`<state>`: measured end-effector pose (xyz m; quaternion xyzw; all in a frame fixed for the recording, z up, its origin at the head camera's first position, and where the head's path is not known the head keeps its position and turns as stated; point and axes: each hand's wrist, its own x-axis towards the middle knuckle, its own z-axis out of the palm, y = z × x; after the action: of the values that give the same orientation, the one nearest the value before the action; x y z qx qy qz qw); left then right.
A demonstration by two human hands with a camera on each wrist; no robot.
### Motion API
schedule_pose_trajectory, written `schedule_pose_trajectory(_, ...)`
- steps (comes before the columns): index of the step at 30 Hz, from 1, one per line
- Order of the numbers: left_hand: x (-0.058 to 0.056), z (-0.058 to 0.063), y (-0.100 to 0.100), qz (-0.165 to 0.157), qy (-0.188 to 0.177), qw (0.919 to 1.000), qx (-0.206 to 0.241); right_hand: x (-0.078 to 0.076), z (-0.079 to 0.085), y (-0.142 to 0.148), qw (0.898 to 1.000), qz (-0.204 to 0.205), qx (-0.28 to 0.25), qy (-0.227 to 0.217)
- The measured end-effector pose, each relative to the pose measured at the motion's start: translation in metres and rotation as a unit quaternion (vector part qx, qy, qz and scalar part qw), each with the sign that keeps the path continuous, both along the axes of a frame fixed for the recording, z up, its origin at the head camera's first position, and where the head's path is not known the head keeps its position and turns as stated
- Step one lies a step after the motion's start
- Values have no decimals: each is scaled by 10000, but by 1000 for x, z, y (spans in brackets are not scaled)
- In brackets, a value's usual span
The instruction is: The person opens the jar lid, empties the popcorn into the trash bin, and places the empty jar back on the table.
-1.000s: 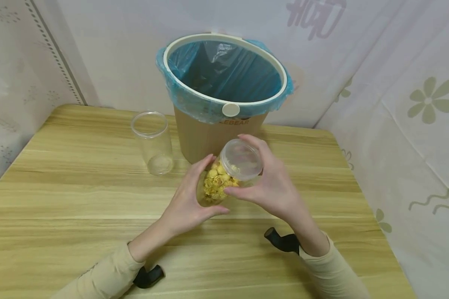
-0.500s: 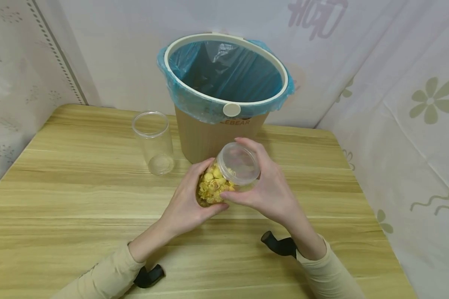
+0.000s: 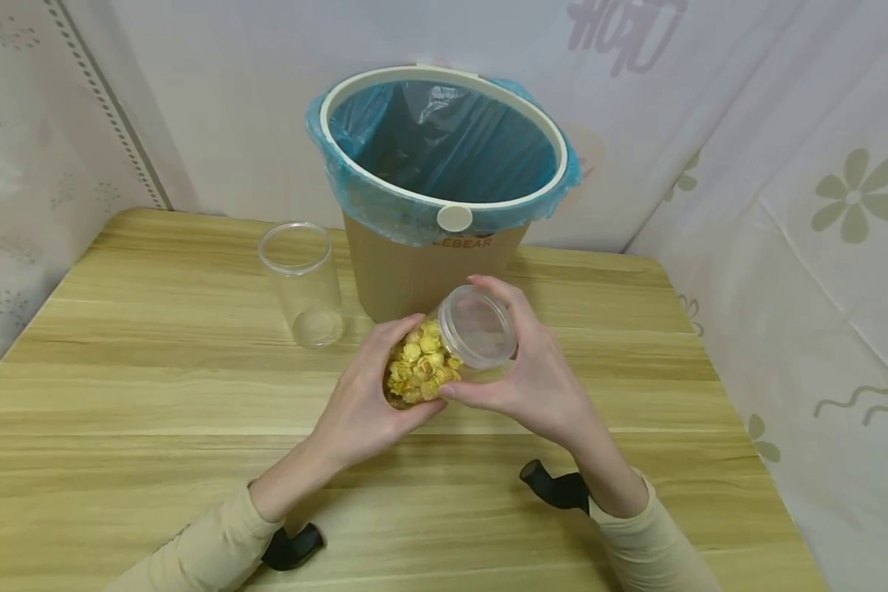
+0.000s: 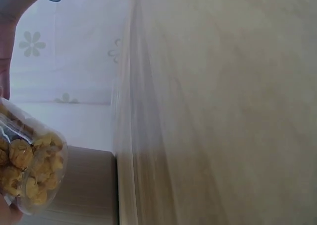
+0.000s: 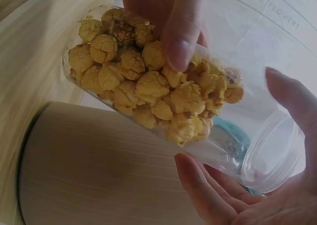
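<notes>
A clear plastic jar [image 5: 148, 81] holds yellow popcorn [image 3: 420, 362] and is tilted, its lidded end up toward the right. My left hand [image 3: 366, 403] grips the lower part of the jar, with its thumb in front. My right hand [image 3: 543, 382] is curled round the lid end, fingers on the far side and thumb near the popcorn. The translucent lid [image 3: 478, 326] sits on the mouth of the jar, facing up toward the head camera. In the left wrist view, only part of the popcorn jar [image 4: 37, 170] shows at the left edge.
A tan bin [image 3: 400, 279] lined with a blue bag [image 3: 385, 210] stands behind my hands. Left of it, a clear lidless container [image 3: 299, 288] stands upright on the wooden table [image 3: 155, 362]. Patterned cloth [image 3: 770, 271] hangs around the table.
The jar has tipped further over, and its popcorn end has shifted slightly left. Both hands stay on it, the right one moving slightly down and left. The bin and clear container stay put.
</notes>
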<state>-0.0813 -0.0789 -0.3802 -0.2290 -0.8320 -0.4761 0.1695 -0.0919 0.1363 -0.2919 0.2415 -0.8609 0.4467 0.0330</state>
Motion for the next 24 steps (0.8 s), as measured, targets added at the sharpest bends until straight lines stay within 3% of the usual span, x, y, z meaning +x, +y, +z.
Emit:
schedule_pose_trajectory(4, -2, 0, -2, 177, 345, 9992, -82, 0, 1, 2, 10000, -7, -73, -52)
schedule_pose_trajectory(7, -4, -2, -3, 390, 821, 9957, -203, -1, 2, 5, 9999, -29, -128, -86)
schedule_pose_trajectory(14, -9, -3, -7, 886, 1885, 9755, -709, -2, 3, 11, 9997, 63, -137, 165)
schedule_pose_trajectory(24, -8, 1, -7, 1286, 2600, 9518, -994, -4, 1, 11, 9987, -158, -85, 472)
